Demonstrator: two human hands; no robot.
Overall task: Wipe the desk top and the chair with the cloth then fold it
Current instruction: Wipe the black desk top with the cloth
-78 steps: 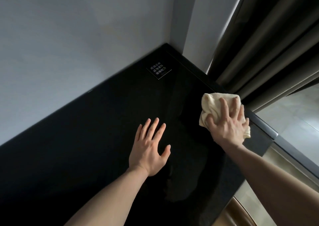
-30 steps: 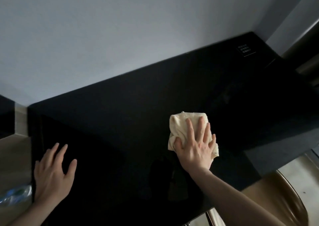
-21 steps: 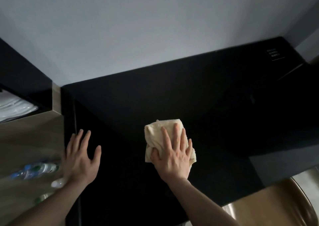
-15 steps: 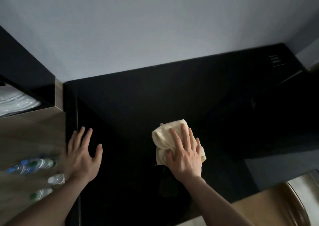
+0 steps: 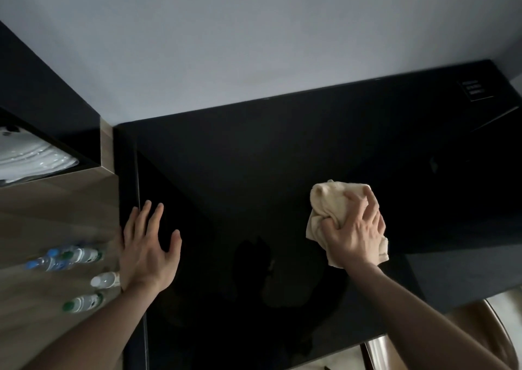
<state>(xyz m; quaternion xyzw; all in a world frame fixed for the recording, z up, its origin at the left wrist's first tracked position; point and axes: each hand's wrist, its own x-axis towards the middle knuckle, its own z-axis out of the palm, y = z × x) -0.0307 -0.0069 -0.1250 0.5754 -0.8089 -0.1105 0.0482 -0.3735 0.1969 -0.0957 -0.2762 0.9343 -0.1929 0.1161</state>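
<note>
Under right grip (image 5: 356, 232): bunched cloth (image 5: 330, 200)

The scene is dim and flat-lit. The pale wall (image 5: 254, 36) takes most of the light, while the black desk top (image 5: 254, 172) swallows nearly all detail — only a faint glossy reflection shows near its front. The water bottles (image 5: 73, 256) at lower left are smeared with blur. Wide-angle distortion bends straight edges toward the frame's borders — corners especially.
</note>
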